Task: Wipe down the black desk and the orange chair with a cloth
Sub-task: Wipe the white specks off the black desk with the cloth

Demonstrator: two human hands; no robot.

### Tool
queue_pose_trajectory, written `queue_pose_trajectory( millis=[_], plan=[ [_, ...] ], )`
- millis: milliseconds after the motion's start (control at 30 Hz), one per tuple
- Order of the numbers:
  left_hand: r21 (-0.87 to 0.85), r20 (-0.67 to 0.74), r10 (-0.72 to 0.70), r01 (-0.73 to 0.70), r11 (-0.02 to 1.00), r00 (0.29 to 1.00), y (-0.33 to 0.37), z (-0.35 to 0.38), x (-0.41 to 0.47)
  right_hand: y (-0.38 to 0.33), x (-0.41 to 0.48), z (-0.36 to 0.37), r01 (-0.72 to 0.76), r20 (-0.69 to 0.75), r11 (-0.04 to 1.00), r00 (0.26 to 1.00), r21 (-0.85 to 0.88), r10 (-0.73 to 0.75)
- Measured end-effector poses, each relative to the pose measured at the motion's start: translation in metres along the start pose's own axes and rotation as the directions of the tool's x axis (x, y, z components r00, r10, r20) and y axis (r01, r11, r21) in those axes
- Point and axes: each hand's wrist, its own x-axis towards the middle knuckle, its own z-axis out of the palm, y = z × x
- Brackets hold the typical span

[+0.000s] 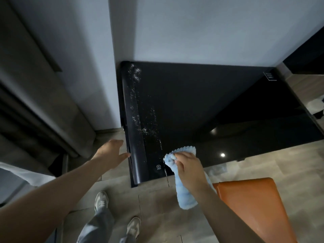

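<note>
Left arm reaches forward, left hand [112,153] flat, fingers spread beside black desk [201,106] left edge. Right hand [189,169] clutches light-blue cloth [185,197] on desk's near edge; orange chair [254,207] just right.

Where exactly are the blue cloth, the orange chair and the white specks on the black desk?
blue cloth [185,193], head view, its loose hanging end.
orange chair [254,204], head view, middle of its orange surface.
white specks [137,74], head view, far cluster at the left edge of the black desk [201,102].
</note>
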Motion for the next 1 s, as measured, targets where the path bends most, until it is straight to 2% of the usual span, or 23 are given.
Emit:
queue_pose_trajectory(
  millis=[300, 600, 733, 1000],
  plan=[
    [-0.033, 0.007, -0.012, 0.012, 0.999, 1.000, -0.047, -0.045, 0.039, -0.055, 0.107, -0.019, 0.040, -0.132, 0.999, 0.990, 0.006, -0.038],
    [-0.238, -0.001, -0.052, 0.050, 0.970, 0.999, -0.046, -0.060, 0.095, -0.066, 0.208, -0.042, 0.082, -0.191, 0.996, 0.978, -0.045, -0.090],
    [-0.332, -0.045, -0.076, 0.057, 0.942, 0.996, -0.031, -0.057, 0.123, -0.057, 0.262, -0.048, 0.115, -0.183, 0.990, 0.975, -0.075, -0.127],
    [-0.502, -0.234, -0.150, 0.013, 0.865, 0.961, 0.005, -0.069, 0.183, -0.042, 0.366, -0.044, 0.183, -0.159, 0.981, 0.969, -0.064, -0.191]
  ],
)
